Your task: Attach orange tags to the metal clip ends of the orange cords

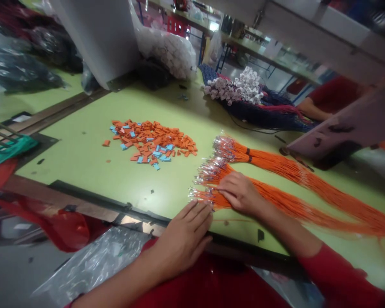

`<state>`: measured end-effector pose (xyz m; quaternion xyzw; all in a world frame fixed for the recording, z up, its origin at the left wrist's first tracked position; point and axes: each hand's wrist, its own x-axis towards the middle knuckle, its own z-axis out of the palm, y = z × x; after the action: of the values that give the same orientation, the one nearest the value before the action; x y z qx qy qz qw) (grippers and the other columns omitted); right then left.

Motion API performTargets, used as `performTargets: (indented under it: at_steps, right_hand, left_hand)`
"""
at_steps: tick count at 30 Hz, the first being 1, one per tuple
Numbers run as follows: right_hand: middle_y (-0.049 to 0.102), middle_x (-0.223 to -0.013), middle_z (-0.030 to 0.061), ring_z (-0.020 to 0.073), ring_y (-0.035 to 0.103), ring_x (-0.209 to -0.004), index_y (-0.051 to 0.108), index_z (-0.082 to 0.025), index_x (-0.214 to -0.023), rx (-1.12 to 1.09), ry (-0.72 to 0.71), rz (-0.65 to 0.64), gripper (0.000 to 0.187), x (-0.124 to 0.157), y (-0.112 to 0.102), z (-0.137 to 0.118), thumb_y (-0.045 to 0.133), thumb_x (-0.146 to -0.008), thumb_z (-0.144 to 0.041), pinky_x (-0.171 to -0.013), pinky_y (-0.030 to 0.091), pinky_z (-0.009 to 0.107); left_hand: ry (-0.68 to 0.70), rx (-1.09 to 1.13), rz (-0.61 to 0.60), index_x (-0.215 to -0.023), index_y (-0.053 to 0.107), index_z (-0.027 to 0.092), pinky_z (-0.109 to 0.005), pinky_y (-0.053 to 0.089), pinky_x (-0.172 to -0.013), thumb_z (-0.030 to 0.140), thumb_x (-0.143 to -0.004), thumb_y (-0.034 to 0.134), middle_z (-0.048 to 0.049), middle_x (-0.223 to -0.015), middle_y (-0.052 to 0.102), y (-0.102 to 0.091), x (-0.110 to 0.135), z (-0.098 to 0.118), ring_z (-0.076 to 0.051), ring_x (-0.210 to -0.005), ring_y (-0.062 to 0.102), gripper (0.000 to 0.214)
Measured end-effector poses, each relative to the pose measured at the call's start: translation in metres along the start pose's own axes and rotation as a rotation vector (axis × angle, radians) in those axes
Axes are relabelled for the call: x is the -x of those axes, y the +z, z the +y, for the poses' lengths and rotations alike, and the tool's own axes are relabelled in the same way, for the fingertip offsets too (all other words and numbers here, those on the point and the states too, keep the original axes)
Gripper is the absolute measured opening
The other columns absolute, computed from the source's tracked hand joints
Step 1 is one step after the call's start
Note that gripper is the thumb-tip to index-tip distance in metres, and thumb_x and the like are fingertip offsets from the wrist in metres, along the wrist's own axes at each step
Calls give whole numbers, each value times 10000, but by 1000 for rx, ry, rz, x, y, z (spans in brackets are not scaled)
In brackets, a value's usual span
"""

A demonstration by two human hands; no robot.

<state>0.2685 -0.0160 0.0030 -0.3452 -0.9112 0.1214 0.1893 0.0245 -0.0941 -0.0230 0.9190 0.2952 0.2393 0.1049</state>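
Bundles of thin orange wires [282, 171] with shiny metal terminals [223, 147] at their left ends lie on the green tabletop. My left hand [191, 229] rests at the table's front edge, fingers stretched out together, the tips touching the terminal ends of the nearest wires. My right hand [240, 192] lies over the near bundle, thumb and fingers closed on some orange wires just behind the terminals. Exactly how many wires it holds is hidden. Beyond my left hand is a loose heap of small orange and blue plastic pieces [160, 139].
Dark wires with white connectors [240, 87] lie at the back. A clear bag of white parts [170, 51] stands behind a grey panel [99, 38]. Another person's arm [314, 109] shows at the right beside a slanted panel [336, 115]. A plastic sheet [93, 261] hangs below the table edge.
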Motion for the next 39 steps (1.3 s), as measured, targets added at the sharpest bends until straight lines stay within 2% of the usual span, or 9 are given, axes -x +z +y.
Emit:
performTargets:
  at_steps: [5,9,12,18,25,30,34,37,39]
  right_hand:
    - [709,-990,68,227,592,-931,693,-235,-1073,-24,80,75,208,2,0,-4,541,-951,-164,-847,460,430]
    - [699,-943,79,207,606,-882,693,-207,-1012,-144,118,183,157,4,-2,-24,556,-945,-165,-818,484,384]
    - [689,-850,58,191,598,-806,684,-204,-941,-217,94,117,110,5,0,-41,574,-947,-201,-745,473,339]
    - [660,-872,78,209,564,-825,636,-178,-904,-171,116,-83,209,2,15,-65,562,-968,-363,-720,434,330]
    - [628,-812,77,210,510,-771,611,-172,-831,99,115,-29,283,-10,31,-69,458,-1018,-318,-705,394,334]
    - [634,-780,75,203,496,-742,620,-175,-827,95,54,-3,268,-5,35,-68,431,-1015,-197,-687,384,338]
    - [677,-845,71,204,529,-768,645,-192,-949,-63,29,62,167,3,37,-66,483,-983,-167,-689,408,342]
    - [687,-859,62,204,562,-782,642,-211,-978,-178,64,118,140,6,37,-65,509,-968,-168,-699,437,345]
    - [688,-860,58,202,580,-785,639,-220,-982,-222,75,165,130,5,38,-64,522,-960,-169,-711,456,349]
  left_hand:
    - [38,152,85,-1221,617,151,-489,459,-1091,154,-937,517,-143,-1322,647,-14,14,-11,-268,-1252,578,301]
    - [-151,209,260,-1176,644,210,-434,530,-934,123,-905,590,-106,-1133,725,-28,31,-25,-239,-1050,668,289]
    - [-254,159,343,-1070,678,223,-382,524,-806,116,-889,613,-75,-989,734,-35,36,-32,-218,-897,682,220]
    - [-281,190,254,-1013,679,203,-360,487,-771,133,-911,577,-73,-970,694,-33,32,-30,-206,-877,641,161]
    - [-284,198,180,-1018,668,201,-373,477,-762,140,-930,527,-76,-971,686,-25,25,-26,-211,-867,622,177]
    - [-288,170,206,-1043,668,218,-377,492,-792,152,-938,521,-74,-979,689,-30,26,-33,-210,-885,630,192]
    - [-379,-91,328,-1143,635,183,-453,487,-868,227,-948,504,-129,-1117,671,-54,28,-71,-270,-1017,619,239]
    - [-486,-217,309,-1253,585,126,-544,428,-998,340,-968,446,-189,-1291,602,-77,21,-126,-338,-1198,543,383]
    - [-497,-201,286,-1257,586,107,-536,404,-1044,354,-972,395,-184,-1288,610,-91,11,-165,-330,-1221,534,423]
